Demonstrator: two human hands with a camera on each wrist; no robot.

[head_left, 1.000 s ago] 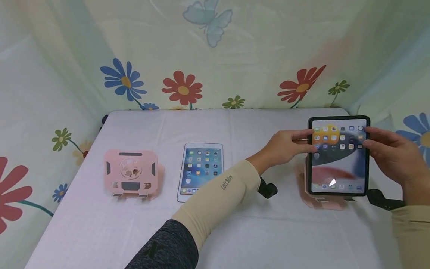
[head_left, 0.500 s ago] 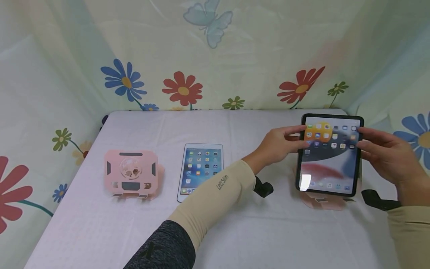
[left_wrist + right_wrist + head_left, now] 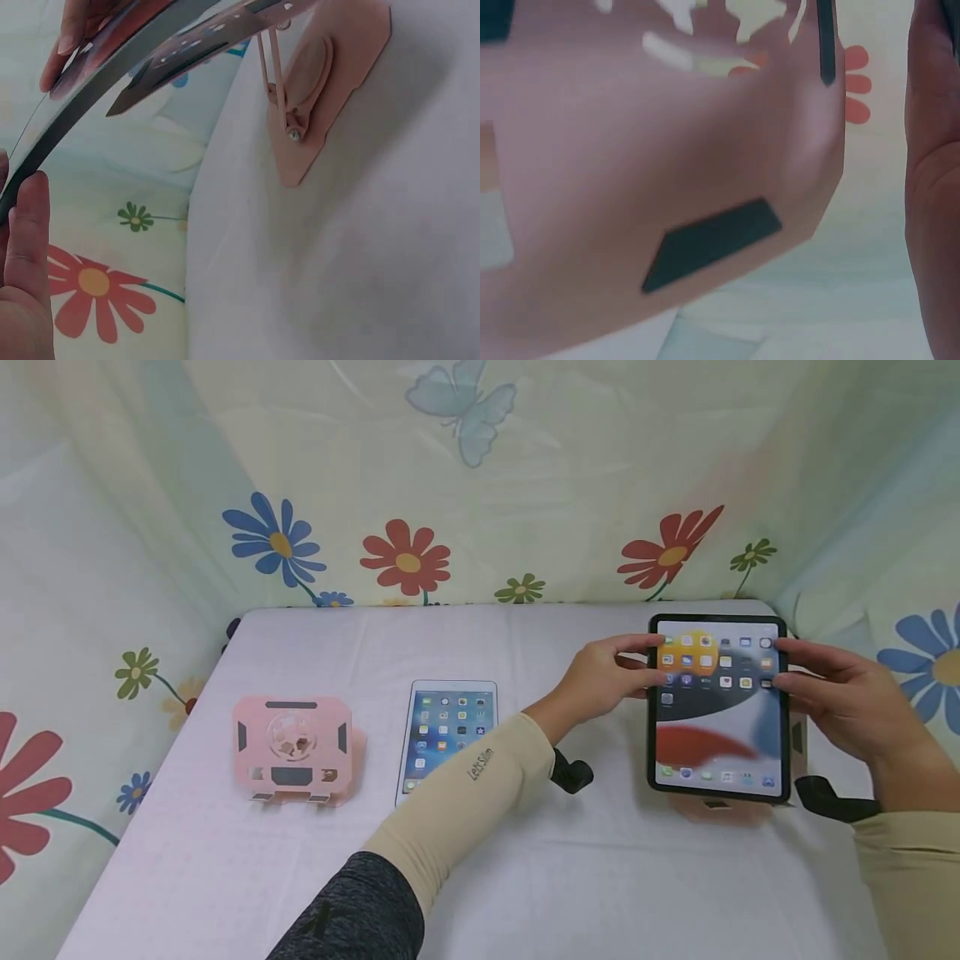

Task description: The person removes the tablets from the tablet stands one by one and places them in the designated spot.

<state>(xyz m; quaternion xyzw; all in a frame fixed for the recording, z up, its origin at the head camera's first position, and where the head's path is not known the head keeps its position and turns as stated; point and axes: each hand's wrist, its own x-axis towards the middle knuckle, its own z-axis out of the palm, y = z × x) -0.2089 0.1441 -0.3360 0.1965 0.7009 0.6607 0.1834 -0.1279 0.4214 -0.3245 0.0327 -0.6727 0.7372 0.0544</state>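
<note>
Dark tablet has shifted left off the right stand; left hand and right hand pinch its top edges above the counter.

The head view is evenly and softly lit, bright without harsh highlights. Soft, faint shadows lie on the tabletop under the left hand and its sleeve. The tablet between both hands glows, its icons slightly smeared by motion blur. The right hand looks sharp enough. The left wrist view is dimmer and greyish, with the tablet's edge close and blurred. In the right wrist view the pink stand fills the picture, badly out of focus.
</note>
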